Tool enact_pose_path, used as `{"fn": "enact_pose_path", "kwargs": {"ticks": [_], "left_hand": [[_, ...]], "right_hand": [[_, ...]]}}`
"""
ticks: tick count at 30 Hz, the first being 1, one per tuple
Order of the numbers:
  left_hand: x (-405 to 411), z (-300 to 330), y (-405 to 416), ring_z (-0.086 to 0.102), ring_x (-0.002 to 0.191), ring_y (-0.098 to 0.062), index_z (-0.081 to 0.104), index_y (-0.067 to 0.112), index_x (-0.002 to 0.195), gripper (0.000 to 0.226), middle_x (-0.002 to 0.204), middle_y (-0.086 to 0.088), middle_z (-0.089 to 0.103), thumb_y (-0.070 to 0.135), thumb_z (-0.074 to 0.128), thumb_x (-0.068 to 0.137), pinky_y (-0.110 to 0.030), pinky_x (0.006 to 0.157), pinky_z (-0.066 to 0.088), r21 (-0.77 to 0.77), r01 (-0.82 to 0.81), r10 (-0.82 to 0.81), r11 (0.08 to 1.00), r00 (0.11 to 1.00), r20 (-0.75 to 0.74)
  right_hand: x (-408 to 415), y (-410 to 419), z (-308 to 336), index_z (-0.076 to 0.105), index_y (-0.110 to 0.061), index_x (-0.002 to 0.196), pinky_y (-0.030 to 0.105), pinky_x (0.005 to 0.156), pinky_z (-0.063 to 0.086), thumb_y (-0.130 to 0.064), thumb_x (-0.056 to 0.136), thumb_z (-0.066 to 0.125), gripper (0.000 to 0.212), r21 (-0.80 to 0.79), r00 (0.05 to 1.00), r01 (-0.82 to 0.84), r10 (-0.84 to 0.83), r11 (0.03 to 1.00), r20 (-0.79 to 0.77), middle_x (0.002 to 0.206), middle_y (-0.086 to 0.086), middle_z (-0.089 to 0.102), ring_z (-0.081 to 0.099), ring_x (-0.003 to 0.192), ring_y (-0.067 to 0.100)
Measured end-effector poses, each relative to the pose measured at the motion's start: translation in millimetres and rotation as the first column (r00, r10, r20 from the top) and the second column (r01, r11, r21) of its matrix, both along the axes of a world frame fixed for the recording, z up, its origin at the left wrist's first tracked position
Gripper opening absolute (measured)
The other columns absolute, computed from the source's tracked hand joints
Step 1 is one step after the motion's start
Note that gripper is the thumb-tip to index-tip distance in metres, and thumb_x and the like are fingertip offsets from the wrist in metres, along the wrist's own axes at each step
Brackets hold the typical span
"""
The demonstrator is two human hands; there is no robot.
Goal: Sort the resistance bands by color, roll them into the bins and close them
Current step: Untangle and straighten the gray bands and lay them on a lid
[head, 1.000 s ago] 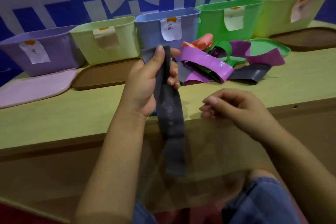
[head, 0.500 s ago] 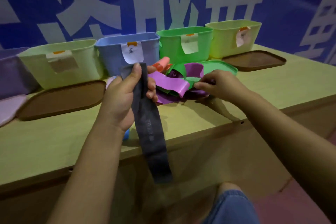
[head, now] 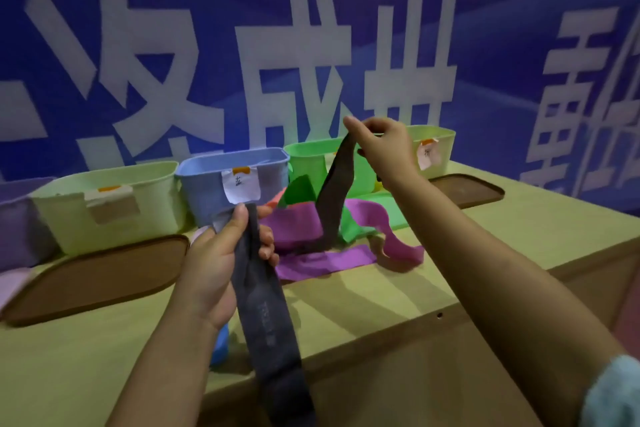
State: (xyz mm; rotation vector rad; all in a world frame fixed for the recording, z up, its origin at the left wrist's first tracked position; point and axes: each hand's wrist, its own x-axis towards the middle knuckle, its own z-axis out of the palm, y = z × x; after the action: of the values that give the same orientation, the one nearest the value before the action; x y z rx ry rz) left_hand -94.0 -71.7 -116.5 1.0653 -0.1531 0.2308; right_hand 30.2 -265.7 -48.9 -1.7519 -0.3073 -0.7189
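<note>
The left hand [head: 221, 260] grips a dark grey rubber band [head: 268, 319]; at two o'clock, the right hand [head: 384, 146] pinches another grey band [head: 334, 194].

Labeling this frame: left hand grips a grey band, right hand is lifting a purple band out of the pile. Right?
Not quite: the head view shows the right hand lifting a second grey band, not purple. The left hand does grip a grey band.

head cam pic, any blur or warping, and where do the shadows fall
Head view: soft overall, label on the blue bin unreadable; wide-angle bends the table edge; shadows from the right hand and raised grey band streak toward the camera.
</note>
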Motion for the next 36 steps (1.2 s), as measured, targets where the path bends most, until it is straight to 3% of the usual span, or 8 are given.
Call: {"fn": "enact_pose_path", "kwargs": {"ticks": [3, 10, 14, 19, 24, 29, 33, 36], "left_hand": [[2.4, 3.3, 1.9, 0.048, 0.045, -0.011, 0.062, 0.0, 0.099, 0.03, 0.06, -0.005, 0.054, 0.025, 0.046, 0.093, -0.024, 0.046, 0.048, -0.017, -0.021, 0.021, 1.0, 1.0, 0.007], [-4.0, 8.6, -2.4, 0.058, 0.049, -0.014, 0.062, 0.002, 0.094, 0.023, 0.068, -0.011, 0.066, 0.022, 0.051, 0.091, -0.024, 0.049, 0.053, -0.088, -0.002, -0.002, 0.996, 0.999, -0.041], [-8.5, 16.0, -0.1, 0.062, 0.065, -0.016, 0.064, 0.005, 0.101, 0.03, 0.091, -0.012, 0.073, 0.028, 0.056, 0.083, -0.025, 0.057, 0.055, -0.026, -0.082, 0.082, 0.996, 0.997, 0.009], [-28.9, 31.1, 12.0, 0.056, 0.058, -0.011, 0.065, 0.005, 0.114, 0.053, 0.086, -0.009, 0.068, 0.041, 0.065, 0.075, -0.023, 0.051, 0.049, 0.013, -0.125, 0.124, 0.992, 0.991, 0.051], [-55.5, 36.7, 23.6, 0.057, 0.057, -0.011, 0.072, 0.018, 0.087, 0.018, 0.075, -0.003, 0.069, 0.029, 0.064, 0.074, -0.018, 0.041, 0.042, 0.084, -0.172, 0.164, 0.981, 0.982, 0.099], [-67.4, 39.3, 38.7, 0.069, 0.067, -0.012, 0.067, 0.014, 0.091, 0.019, 0.075, 0.0, 0.072, 0.017, 0.063, 0.073, -0.025, 0.061, 0.057, 0.056, -0.244, 0.235, 0.968, 0.963, 0.132], [-75.5, 44.3, 42.3, 0.068, 0.061, -0.007, 0.064, 0.014, 0.086, 0.017, 0.065, 0.004, 0.07, 0.015, 0.063, 0.068, -0.019, 0.053, 0.052, 0.026, -0.297, 0.288, 0.954, 0.941, 0.177], [-79.4, 47.6, 48.6, 0.068, 0.062, -0.008, 0.065, 0.015, 0.086, 0.02, 0.067, 0.005, 0.07, 0.018, 0.064, 0.066, -0.02, 0.054, 0.053, 0.019, -0.328, 0.319, 0.944, 0.929, 0.187]], "right_hand": [[-3.7, 2.3, 27.2, 0.067, -0.015, 0.077, 0.05, 0.079, 0.053, -0.045, 0.085, 0.064, 0.031, 0.161, 0.997, -0.033, 0.022, 0.986, 0.072, 0.077, 0.009, 0.068, 0.065, 0.078, 0.025], [-40.3, 17.7, 44.3, 0.068, -0.008, 0.086, 0.045, 0.082, 0.056, -0.039, 0.088, 0.062, 0.032, 0.1, 0.973, -0.22, 0.21, 0.97, 0.097, 0.087, 0.014, 0.068, 0.065, 0.09, 0.03], [-77.4, 27.7, 45.9, 0.069, -0.007, 0.089, 0.032, 0.076, 0.057, -0.034, 0.085, 0.066, 0.027, -0.083, 0.914, -0.405, 0.406, 0.911, -0.002, 0.095, 0.017, 0.069, 0.067, 0.092, 0.024], [-118.0, 47.9, 44.5, 0.071, -0.014, 0.088, 0.019, 0.069, 0.054, -0.035, 0.078, 0.069, 0.024, -0.288, 0.812, -0.564, 0.582, 0.774, -0.027, 0.081, 0.0, 0.07, 0.066, 0.081, 0.012], [-124.1, 68.8, 35.1, 0.069, -0.025, 0.096, 0.036, 0.086, 0.055, -0.056, 0.068, 0.062, 0.043, -0.417, 0.782, -0.597, 0.612, 0.685, -0.115, 0.094, -0.001, 0.071, 0.067, 0.091, 0.018], [-114.7, 72.4, 15.8, 0.059, -0.042, 0.109, 0.018, 0.082, 0.051, -0.057, 0.073, 0.068, 0.04, -0.515, 0.735, -0.649, 0.636, 0.56, -0.234, 0.114, -0.02, 0.061, 0.063, 0.096, 0.0], [-107.9, 61.9, -2.1, 0.059, -0.044, 0.11, 0.015, 0.073, 0.051, -0.06, 0.066, 0.071, 0.049, -0.428, 0.667, -0.727, 0.7, 0.537, -0.254, 0.104, -0.019, 0.065, 0.065, 0.084, 0.004], [-98.9, 52.0, -12.3, 0.064, -0.024, 0.108, 0.018, 0.072, 0.052, -0.022, 0.071, 0.076, 0.038, -0.187, 0.572, -0.82, 0.774, 0.54, -0.273, 0.082, -0.007, 0.065, 0.064, 0.075, 0.005]]}}
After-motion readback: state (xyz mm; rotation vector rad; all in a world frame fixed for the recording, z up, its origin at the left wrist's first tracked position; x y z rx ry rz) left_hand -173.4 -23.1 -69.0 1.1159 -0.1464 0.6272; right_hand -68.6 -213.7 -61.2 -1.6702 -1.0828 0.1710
